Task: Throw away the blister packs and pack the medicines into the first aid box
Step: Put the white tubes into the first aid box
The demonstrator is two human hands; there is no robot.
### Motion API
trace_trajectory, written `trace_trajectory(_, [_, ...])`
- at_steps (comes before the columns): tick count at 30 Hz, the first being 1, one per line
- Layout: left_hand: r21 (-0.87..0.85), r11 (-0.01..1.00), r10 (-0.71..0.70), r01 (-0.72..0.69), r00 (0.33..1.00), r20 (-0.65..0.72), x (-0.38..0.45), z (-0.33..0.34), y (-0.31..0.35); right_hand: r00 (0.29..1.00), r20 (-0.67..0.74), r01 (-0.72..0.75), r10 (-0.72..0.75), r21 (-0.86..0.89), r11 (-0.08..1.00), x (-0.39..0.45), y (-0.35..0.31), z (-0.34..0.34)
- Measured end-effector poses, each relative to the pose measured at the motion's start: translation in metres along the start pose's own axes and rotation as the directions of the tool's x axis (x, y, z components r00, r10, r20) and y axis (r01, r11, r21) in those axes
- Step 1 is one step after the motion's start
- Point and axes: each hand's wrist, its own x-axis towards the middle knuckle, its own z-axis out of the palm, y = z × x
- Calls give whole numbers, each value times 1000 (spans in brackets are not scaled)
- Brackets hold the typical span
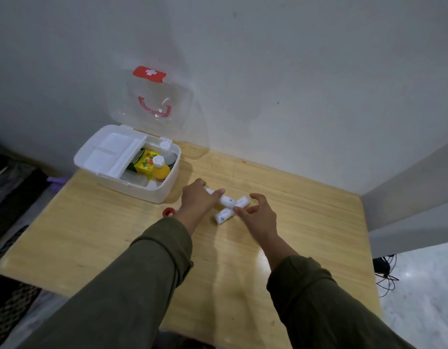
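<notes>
The left hand (196,197) covers the far end of one white roll (224,199), so how much of it lies under the palm cannot be told; the blue print on the rolls is too small to read. A second white roll (233,209) lies crossed beneath the first, its near end showing below the fingers and its far end poking out past them to the right. A small red ring-shaped thing (168,212) sits half hidden behind the left wrist — what it is cannot be made out. Both forearms, in olive sleeves, run out of the bottom of the view.

The left hand reaches forward, palm down, thumb and fingers closed around the upper roll. The right hand (259,214) hovers just right of the crossing, fingers spread and curled, holding nothing — its fingertips (239,210) are right at the lower roll, though whether they touch it is unclear.

Beyond the left fingers stands the first aid box (165,191), white, its clear lid (152,102) raised against the wall. Inside, beside a white tray, stand a yellow bottle (160,171), a clear bottle (167,153) and a yellow carton (144,161). All rests on a wooden table (306,222).
</notes>
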Motion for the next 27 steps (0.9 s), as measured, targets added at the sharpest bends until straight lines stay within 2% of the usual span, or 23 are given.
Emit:
trace_trajectory(6, [6,1000,7,-6,998,-70,11,1,0,1000,-8,-19,19,31,999,5,0,3])
trace_trajectory(12, [5,997,78,-78,996,-39,20,3,0,999,-28,-39,39,4,999,10,-4,7])
trace_trajectory(22, [22,995,101,-100,994,-45,29,6,2,999,-15,-46,45,-87,995,20,-14,11])
trace_trajectory(27, [-36,989,140,-142,989,-56,27,5,4,999,-22,-44,43,-50,998,20,-15,9])
